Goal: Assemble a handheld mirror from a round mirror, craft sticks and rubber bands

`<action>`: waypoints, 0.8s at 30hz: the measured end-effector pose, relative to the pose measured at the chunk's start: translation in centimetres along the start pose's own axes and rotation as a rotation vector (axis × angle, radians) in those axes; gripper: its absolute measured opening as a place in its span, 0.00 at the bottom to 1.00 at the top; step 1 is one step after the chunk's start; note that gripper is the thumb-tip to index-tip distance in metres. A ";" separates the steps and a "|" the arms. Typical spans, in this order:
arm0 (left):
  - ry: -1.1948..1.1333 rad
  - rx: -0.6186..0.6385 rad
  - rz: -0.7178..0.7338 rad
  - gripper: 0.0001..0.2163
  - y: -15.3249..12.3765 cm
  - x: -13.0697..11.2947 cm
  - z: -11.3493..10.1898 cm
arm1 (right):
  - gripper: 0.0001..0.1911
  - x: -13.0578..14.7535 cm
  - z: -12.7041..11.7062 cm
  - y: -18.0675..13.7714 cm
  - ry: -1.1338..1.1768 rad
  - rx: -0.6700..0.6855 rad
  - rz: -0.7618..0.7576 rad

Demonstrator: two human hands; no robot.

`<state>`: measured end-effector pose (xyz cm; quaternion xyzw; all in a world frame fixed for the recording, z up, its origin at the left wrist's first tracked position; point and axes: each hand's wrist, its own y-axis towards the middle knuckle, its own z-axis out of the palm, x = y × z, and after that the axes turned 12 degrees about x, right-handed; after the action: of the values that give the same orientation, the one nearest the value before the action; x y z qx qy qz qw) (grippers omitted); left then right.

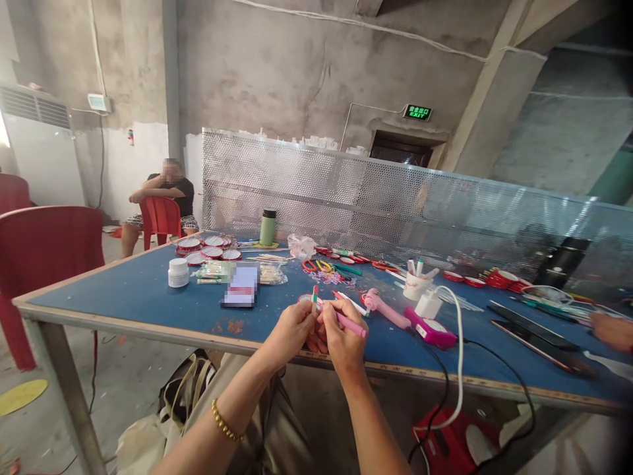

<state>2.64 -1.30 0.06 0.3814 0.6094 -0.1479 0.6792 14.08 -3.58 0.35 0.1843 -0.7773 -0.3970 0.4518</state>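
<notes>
Close together at the table's front edge, both hands are closed in a pinch. My left hand [291, 330] grips a slim white stick with red and green bands [315, 297], which stands upright between its fingers. My right hand [343, 343] holds a pink pen [352, 324], its barrel end pointing right and its tip hidden by the fingers. Just behind the hands shows part of a red-rimmed white disc [304, 300]; whether it is held or lies on the table I cannot tell. Markers [351, 302] and a pink glue gun [388, 310] lie to the right.
On the blue table [173, 316] are a phone [241, 287], white jar [178, 273], green bottle [268, 228], red-rimmed discs [212, 252], scissors [324, 266] and a cup of pens [418, 285]. A cable [461, 343] hangs over the front edge. Another person's hand [612, 332] is far right.
</notes>
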 end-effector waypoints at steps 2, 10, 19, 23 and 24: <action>-0.001 -0.005 0.002 0.18 0.0 0.0 0.0 | 0.11 0.0 -0.1 0.0 -0.022 0.000 -0.008; 0.010 -0.001 0.008 0.18 0.0 -0.1 0.0 | 0.11 0.1 0.0 0.1 -0.043 -0.018 -0.009; 0.012 0.002 0.009 0.19 0.0 0.0 -0.1 | 0.12 -0.1 0.1 -0.2 0.060 -0.016 0.034; 0.006 -0.001 0.007 0.19 0.0 -0.1 0.0 | 0.12 -0.2 0.0 -0.2 0.021 0.000 0.010; 0.003 -0.001 0.007 0.19 0.0 -0.2 0.0 | 0.11 -0.2 0.0 -0.2 0.007 0.000 0.002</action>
<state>2.57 -1.34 0.20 0.3834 0.6090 -0.1444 0.6791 14.16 -3.53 0.08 0.1848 -0.7760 -0.3958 0.4550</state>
